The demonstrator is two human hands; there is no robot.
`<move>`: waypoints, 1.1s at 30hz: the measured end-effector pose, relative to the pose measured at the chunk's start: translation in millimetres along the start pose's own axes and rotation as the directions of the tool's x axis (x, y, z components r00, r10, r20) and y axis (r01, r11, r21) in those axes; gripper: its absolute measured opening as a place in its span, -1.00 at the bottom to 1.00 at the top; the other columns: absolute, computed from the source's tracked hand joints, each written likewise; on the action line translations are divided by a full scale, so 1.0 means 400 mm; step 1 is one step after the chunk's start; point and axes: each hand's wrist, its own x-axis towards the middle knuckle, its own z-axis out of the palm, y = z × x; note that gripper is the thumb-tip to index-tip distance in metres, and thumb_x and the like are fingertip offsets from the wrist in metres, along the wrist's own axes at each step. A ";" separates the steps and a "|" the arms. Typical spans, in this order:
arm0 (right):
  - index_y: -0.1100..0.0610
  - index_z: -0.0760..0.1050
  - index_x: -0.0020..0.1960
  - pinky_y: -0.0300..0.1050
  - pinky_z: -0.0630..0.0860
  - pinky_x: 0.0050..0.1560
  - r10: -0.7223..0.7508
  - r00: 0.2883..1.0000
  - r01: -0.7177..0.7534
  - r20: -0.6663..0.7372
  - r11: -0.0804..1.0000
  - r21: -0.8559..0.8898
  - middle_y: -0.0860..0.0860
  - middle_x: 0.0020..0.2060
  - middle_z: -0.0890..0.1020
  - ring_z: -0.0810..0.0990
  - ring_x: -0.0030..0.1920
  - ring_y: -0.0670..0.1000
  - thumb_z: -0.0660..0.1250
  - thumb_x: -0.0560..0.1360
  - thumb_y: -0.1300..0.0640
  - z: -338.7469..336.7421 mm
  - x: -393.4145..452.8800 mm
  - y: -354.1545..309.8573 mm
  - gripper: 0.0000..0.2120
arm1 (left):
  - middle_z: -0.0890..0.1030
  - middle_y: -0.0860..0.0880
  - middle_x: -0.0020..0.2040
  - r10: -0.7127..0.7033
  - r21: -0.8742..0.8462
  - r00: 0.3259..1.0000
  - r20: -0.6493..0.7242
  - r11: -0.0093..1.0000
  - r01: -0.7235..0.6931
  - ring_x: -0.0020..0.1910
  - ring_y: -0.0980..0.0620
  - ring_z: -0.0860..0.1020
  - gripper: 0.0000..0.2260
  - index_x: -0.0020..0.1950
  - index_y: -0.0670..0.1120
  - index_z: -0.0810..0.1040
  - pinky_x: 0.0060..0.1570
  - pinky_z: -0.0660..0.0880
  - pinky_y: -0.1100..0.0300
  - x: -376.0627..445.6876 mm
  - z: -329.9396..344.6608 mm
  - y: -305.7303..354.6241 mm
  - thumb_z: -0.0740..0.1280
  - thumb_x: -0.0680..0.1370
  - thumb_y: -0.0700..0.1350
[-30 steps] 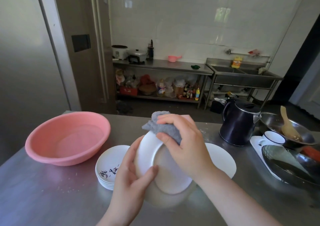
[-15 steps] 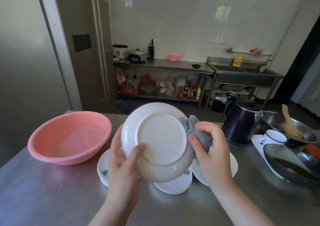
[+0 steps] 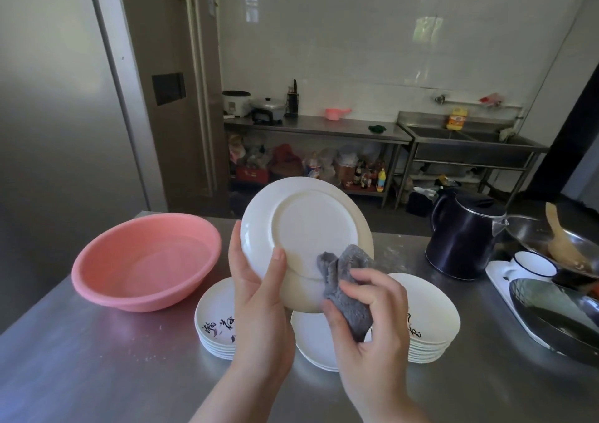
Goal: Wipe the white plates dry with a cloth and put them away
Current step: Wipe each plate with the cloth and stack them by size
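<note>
Steel surface [image 3: 97, 374] fronts a tiled kitchen. Left hand [image 3: 256, 296] grips a white plate [image 3: 304, 228] upright above it, underside facing near, thumb on its base. Right hand [image 3: 366, 309] clutches a grey cloth [image 3: 346, 286] against the plate's lower rim. Stacked plates [image 3: 431, 325] lie below; a pink basin [image 3: 146, 260] sits left.
</note>
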 end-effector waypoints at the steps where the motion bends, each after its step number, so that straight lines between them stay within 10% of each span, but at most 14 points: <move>1: 0.04 0.49 0.04 -0.15 0.41 0.15 -0.026 1.000 0.026 0.007 1.000 -0.003 -0.02 0.09 0.51 0.53 0.09 0.07 0.43 0.43 0.10 0.003 0.001 -0.006 -0.78 | 0.57 0.10 0.32 -0.004 -0.010 1.000 0.003 1.000 0.004 0.24 0.09 0.58 -0.52 0.45 0.25 0.33 0.02 0.59 0.22 -0.001 0.002 0.000 0.24 0.62 -0.19; 8: 0.08 0.54 0.02 -0.20 0.41 0.13 -0.122 0.992 0.123 0.039 0.992 -0.032 -0.02 0.08 0.56 0.53 0.02 0.04 0.47 0.42 0.15 0.026 0.012 -0.033 -0.80 | 0.56 -0.08 0.33 -0.011 -0.050 0.999 0.047 0.999 0.013 0.26 -0.15 0.57 -0.55 0.37 0.32 0.39 0.30 0.43 -0.22 -0.009 0.015 -0.003 0.17 0.65 -0.20; 27: 0.10 0.56 0.09 -0.18 0.40 0.22 0.081 0.996 -0.083 -0.038 0.995 -0.057 -0.07 0.08 0.59 0.52 0.16 -0.05 0.38 0.46 0.09 -0.046 0.096 0.025 -0.78 | 0.52 0.10 0.38 0.085 0.176 0.975 0.203 0.977 -0.122 0.39 0.02 0.46 -0.49 0.34 0.27 0.48 0.39 0.36 -0.15 -0.034 -0.025 -0.019 0.38 0.46 -0.15; 33: 0.07 0.60 0.15 -0.18 0.36 0.28 -0.034 0.979 0.048 0.200 0.997 -0.066 -0.13 0.16 0.59 0.49 0.21 -0.08 0.35 0.50 0.13 -0.023 0.115 -0.011 -0.77 | 0.56 0.02 0.35 -0.021 0.129 0.971 0.239 0.992 -0.011 0.35 -0.05 0.51 -0.48 0.39 0.21 0.44 0.36 0.38 -0.16 -0.041 -0.023 -0.030 0.34 0.47 -0.18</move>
